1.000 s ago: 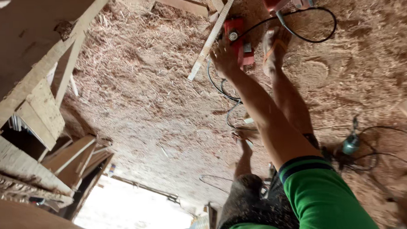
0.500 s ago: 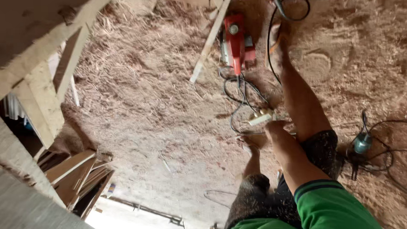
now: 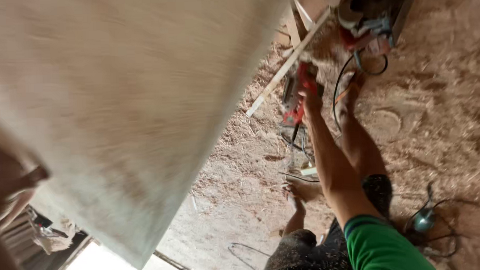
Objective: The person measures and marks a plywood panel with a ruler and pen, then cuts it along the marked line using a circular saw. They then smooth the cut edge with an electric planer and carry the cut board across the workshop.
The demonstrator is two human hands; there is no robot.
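Since the earlier frame a blurred wooden board [image 3: 127, 112] has swung across my view; my right hand [image 3: 309, 98] now grasps the red power tool [image 3: 298, 93] on the sawdust floor [image 3: 435, 91], not yet lifted; I cannot tell the left hand's state.

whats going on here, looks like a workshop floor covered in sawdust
A person in a green sleeve reaches one arm down to a red power tool lying on the sawdust-covered floor, the hand on or right at it; which hand it is and how it grips cannot be told. A black cord loops past the tool, and a thin wooden strip lies beside it. A large blurred wooden board fills the left of the view. The person's bare feet stand on the floor near the tool.
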